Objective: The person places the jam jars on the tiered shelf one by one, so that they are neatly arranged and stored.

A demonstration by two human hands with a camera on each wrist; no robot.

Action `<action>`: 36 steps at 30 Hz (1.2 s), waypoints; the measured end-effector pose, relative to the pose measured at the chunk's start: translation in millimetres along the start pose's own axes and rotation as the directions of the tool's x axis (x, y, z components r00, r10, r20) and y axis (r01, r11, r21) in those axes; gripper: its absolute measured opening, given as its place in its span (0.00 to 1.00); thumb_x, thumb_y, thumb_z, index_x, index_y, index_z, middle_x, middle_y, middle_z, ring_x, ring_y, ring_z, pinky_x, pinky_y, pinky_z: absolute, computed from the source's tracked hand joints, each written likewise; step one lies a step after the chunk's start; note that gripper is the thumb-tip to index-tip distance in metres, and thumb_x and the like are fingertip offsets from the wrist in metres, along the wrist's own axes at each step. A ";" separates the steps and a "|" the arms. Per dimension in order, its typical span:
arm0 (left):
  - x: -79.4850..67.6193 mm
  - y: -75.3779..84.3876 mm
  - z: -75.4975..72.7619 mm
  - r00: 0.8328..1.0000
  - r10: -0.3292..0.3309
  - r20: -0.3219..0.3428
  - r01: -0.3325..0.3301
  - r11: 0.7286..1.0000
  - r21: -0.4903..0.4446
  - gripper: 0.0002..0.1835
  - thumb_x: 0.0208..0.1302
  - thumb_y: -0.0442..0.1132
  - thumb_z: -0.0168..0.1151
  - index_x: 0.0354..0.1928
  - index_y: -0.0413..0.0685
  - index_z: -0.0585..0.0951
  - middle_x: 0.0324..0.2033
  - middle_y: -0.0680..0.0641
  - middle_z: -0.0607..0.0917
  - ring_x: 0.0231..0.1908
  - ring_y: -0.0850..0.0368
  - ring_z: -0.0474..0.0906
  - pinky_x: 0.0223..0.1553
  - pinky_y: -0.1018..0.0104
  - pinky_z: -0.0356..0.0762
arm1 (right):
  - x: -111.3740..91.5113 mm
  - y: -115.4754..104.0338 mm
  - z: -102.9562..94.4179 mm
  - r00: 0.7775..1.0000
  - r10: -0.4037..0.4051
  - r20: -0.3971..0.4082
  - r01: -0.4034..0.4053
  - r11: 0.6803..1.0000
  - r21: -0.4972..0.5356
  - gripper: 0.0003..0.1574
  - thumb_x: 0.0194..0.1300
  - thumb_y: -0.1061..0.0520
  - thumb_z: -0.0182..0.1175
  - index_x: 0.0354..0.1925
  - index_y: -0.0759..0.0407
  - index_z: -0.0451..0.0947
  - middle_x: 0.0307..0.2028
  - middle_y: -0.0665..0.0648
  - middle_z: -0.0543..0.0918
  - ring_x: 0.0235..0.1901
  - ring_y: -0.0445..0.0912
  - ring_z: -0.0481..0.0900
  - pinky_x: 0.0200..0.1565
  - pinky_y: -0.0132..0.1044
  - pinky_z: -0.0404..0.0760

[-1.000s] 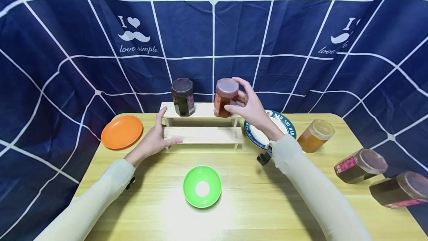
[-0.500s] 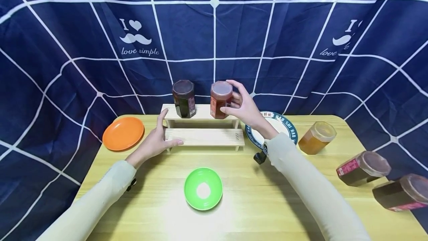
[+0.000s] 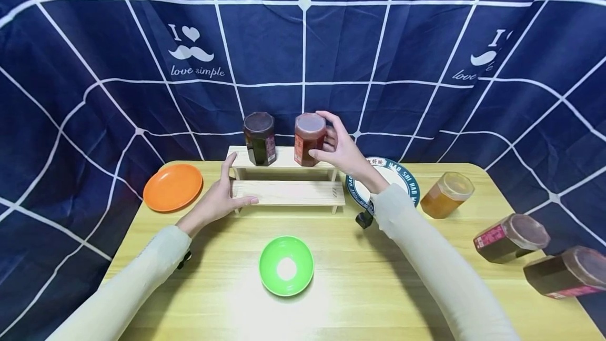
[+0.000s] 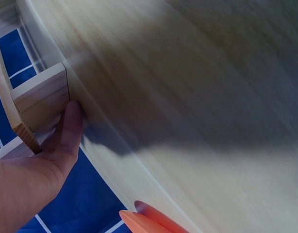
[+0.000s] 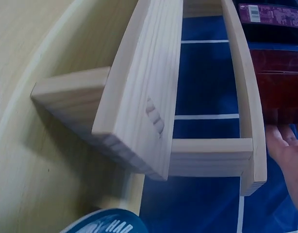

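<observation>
A two-step wooden shelf (image 3: 289, 193) stands at the back of the table. My right hand (image 3: 344, 150) grips a dark-red, many-sided jar (image 3: 305, 146) with a red label, upright at the upper step. In the right wrist view, the fingers meet the lower part of the red jar (image 5: 280, 82). To its left, apart from it, a darker jar (image 3: 260, 141) with a purplish label stands on the same step. My left hand (image 3: 215, 199) rests against the shelf's left end, thumb stretched along the lower step and index finger at the upper one; its other fingers are hidden.
A green dish (image 3: 286, 286) lies in front of the shelf, an orange plate (image 3: 172, 187) to its left. Right of the shelf are a teal-rimmed plate (image 3: 410, 180), an amber jar (image 3: 445, 196) and two dark jars (image 3: 508, 236). A blue curtain (image 3: 350, 41) hangs close behind.
My right hand has moved the red jar a short way left along the upper step, closer to the darker jar. The left hand keeps its place at the shelf's end.
</observation>
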State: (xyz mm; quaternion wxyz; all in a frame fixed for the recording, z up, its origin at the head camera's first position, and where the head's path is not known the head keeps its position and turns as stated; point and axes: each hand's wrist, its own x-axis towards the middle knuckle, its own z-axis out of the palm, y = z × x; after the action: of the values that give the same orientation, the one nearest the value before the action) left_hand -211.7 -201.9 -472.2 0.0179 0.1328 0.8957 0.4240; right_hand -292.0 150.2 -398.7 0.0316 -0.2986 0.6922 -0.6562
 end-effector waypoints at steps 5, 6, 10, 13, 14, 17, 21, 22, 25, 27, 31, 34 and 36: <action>-0.3 0.5 -1.5 1.000 0.000 0.004 0.000 1.000 -0.003 0.74 0.60 0.49 0.86 0.88 0.62 0.34 0.26 0.47 0.84 0.24 0.51 0.81 0.41 0.47 0.80 | -2.1 -0.5 1.3 1.000 0.017 0.010 -0.017 1.000 -0.019 0.65 0.66 0.74 0.70 0.86 0.49 0.45 0.75 0.65 0.68 0.75 0.55 0.70 0.73 0.53 0.69; -0.5 0.5 -1.7 1.000 -0.001 0.005 0.001 1.000 -0.005 0.73 0.60 0.49 0.86 0.88 0.62 0.34 0.26 0.47 0.85 0.24 0.51 0.81 0.41 0.47 0.80 | -2.8 -1.3 1.9 1.000 0.020 0.009 -0.019 1.000 -0.021 0.67 0.66 0.73 0.70 0.87 0.48 0.43 0.76 0.65 0.67 0.76 0.55 0.68 0.74 0.53 0.67; -0.3 1.3 -0.6 1.000 0.002 0.001 -0.002 1.000 -0.006 0.73 0.60 0.49 0.86 0.88 0.62 0.34 0.27 0.47 0.85 0.26 0.51 0.82 0.43 0.46 0.80 | -8.2 -5.1 2.3 1.000 0.015 -0.012 -0.016 0.999 -0.044 0.69 0.66 0.70 0.71 0.87 0.48 0.38 0.78 0.64 0.64 0.77 0.55 0.66 0.75 0.52 0.65; -0.8 1.5 -0.1 1.000 -0.001 0.005 0.001 1.000 -0.018 0.74 0.61 0.49 0.86 0.88 0.62 0.34 0.26 0.47 0.85 0.25 0.52 0.82 0.44 0.45 0.80 | -13.3 -8.6 1.6 0.999 -0.002 -0.040 -0.001 0.997 -0.080 0.68 0.67 0.68 0.71 0.87 0.50 0.39 0.79 0.65 0.62 0.78 0.56 0.65 0.76 0.53 0.63; -1.0 1.6 -0.1 1.000 -0.002 0.007 0.002 1.000 -0.023 0.74 0.61 0.48 0.86 0.88 0.63 0.33 0.26 0.47 0.85 0.24 0.51 0.82 0.45 0.44 0.80 | -15.4 -10.1 1.1 0.999 -0.010 -0.052 0.005 0.996 -0.094 0.67 0.67 0.67 0.71 0.87 0.51 0.39 0.79 0.66 0.61 0.78 0.57 0.65 0.76 0.54 0.63; -1.9 1.7 0.0 1.000 0.006 0.005 -0.006 1.000 -0.024 0.74 0.61 0.48 0.86 0.88 0.62 0.34 0.29 0.45 0.86 0.26 0.51 0.83 0.47 0.43 0.80 | -22.8 -14.6 -1.8 0.995 -0.032 -0.091 0.021 0.993 -0.116 0.64 0.68 0.67 0.70 0.87 0.52 0.42 0.79 0.67 0.62 0.78 0.58 0.64 0.77 0.56 0.61; -2.5 1.6 -0.4 1.000 0.023 -0.005 -0.023 1.000 -0.009 0.74 0.60 0.48 0.87 0.88 0.60 0.35 0.36 0.41 0.87 0.32 0.48 0.83 0.49 0.41 0.80 | -33.7 -22.3 -7.6 0.989 -0.059 -0.137 0.043 0.992 -0.119 0.61 0.70 0.69 0.68 0.86 0.54 0.43 0.78 0.70 0.62 0.78 0.60 0.65 0.76 0.60 0.60; -2.9 1.5 -0.7 1.000 0.027 -0.007 -0.027 1.000 -0.005 0.74 0.60 0.48 0.87 0.88 0.60 0.35 0.37 0.41 0.87 0.33 0.48 0.83 0.49 0.42 0.80 | -36.5 -24.2 -9.1 0.987 -0.064 -0.148 0.046 0.992 -0.121 0.61 0.70 0.70 0.68 0.86 0.54 0.43 0.78 0.71 0.62 0.77 0.60 0.66 0.76 0.60 0.61; -4.2 1.6 -1.8 0.999 0.033 -0.007 -0.033 0.999 -0.003 0.74 0.60 0.48 0.87 0.88 0.60 0.35 0.36 0.40 0.86 0.32 0.48 0.82 0.47 0.43 0.79 | -45.4 -30.1 -14.5 0.982 -0.073 -0.173 0.053 0.991 -0.121 0.61 0.70 0.70 0.68 0.86 0.52 0.44 0.78 0.71 0.62 0.77 0.60 0.67 0.76 0.59 0.61; -5.3 1.8 -2.8 0.999 0.041 -0.007 -0.041 0.999 -0.009 0.74 0.60 0.48 0.87 0.88 0.59 0.35 0.36 0.40 0.86 0.31 0.48 0.82 0.46 0.44 0.79 | -51.2 -33.8 -18.2 0.979 -0.074 -0.191 0.052 0.991 -0.120 0.60 0.69 0.71 0.68 0.85 0.51 0.45 0.78 0.71 0.62 0.77 0.60 0.67 0.76 0.58 0.61; -7.8 1.9 -4.7 0.998 0.056 -0.011 -0.056 0.998 -0.005 0.73 0.59 0.47 0.87 0.88 0.58 0.37 0.41 0.35 0.87 0.35 0.45 0.82 0.48 0.42 0.79 | -63.9 -40.2 -26.5 0.971 -0.077 -0.228 0.058 0.994 -0.090 0.60 0.69 0.73 0.67 0.85 0.50 0.46 0.78 0.70 0.63 0.77 0.61 0.66 0.77 0.57 0.61; -8.4 2.1 -5.4 0.998 0.060 -0.006 -0.060 0.998 0.005 0.73 0.59 0.47 0.87 0.88 0.59 0.38 0.45 0.34 0.88 0.40 0.42 0.83 0.52 0.40 0.78 | -74.9 -44.2 -34.2 0.961 -0.077 -0.266 0.061 0.996 -0.067 0.59 0.69 0.76 0.66 0.84 0.51 0.48 0.77 0.69 0.64 0.77 0.63 0.66 0.76 0.54 0.62; -8.3 2.4 -5.8 0.998 0.057 0.004 -0.057 0.998 0.007 0.73 0.59 0.48 0.87 0.89 0.60 0.37 0.46 0.34 0.88 0.42 0.42 0.84 0.52 0.39 0.78 | -82.9 -47.2 -39.5 0.954 -0.076 -0.289 0.061 0.996 -0.059 0.58 0.69 0.77 0.64 0.84 0.51 0.49 0.76 0.67 0.65 0.76 0.63 0.66 0.76 0.51 0.63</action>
State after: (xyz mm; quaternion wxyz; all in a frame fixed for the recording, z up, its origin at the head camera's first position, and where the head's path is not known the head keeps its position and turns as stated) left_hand -203.9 -206.9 -467.3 0.0069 0.1590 0.8930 0.4210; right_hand -223.7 225.0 -378.4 -0.1009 -0.2233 0.6945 -0.6765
